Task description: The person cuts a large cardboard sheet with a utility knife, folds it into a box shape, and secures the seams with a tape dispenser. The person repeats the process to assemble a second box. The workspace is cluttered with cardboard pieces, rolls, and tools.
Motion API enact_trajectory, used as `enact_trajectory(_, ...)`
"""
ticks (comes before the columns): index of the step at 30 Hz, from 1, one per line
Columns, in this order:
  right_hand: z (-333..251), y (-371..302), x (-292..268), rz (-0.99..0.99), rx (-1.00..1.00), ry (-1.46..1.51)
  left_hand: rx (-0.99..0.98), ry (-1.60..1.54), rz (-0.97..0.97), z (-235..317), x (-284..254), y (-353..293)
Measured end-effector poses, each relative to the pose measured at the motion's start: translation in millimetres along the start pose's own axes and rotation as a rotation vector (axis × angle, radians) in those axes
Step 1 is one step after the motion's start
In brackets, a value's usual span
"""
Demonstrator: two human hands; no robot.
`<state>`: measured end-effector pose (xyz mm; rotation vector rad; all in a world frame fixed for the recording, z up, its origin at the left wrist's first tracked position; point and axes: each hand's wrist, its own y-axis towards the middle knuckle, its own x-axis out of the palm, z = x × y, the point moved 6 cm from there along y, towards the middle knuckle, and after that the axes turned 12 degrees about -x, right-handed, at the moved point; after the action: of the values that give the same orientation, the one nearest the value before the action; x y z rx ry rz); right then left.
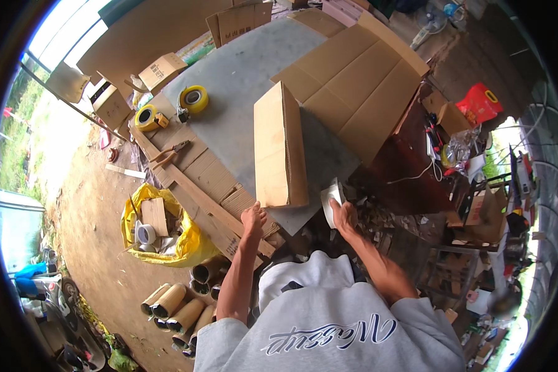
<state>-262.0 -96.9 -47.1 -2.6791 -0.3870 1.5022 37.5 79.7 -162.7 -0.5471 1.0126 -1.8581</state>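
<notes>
A long closed cardboard box (271, 155) rests on the grey tabletop (239, 74), one end facing me. My left hand (253, 219) is closed at the box's near left corner, fingers curled in. Whether it pinches the box's edge or something small is too fine to make out. Off the near right corner of the box, my right hand (345, 215) grips a whitish roll of tape (329, 204), held on edge and apart from the box. Flattened cardboard (353, 80) lies beyond the box to the right.
Yellow tape rolls (195, 99) and pliers (170, 154) lie on the table's left side. A yellow bag (189, 245) with scraps and a tape roll stands on the floor at left, near several cardboard tubes (170, 301). Cluttered shelving (477, 217) is at right.
</notes>
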Motion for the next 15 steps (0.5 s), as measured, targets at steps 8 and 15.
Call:
enact_trajectory(8,57.8,-65.1,5.0,0.116,0.298,0.471,1.788,1.213,-0.172,33.8,121.4,-241.6)
enact_trajectory(15,88.0,-76.0,21.6,0.198,0.379,0.754,1.279,2.382,-0.361,9.9,177.1,-175.9)
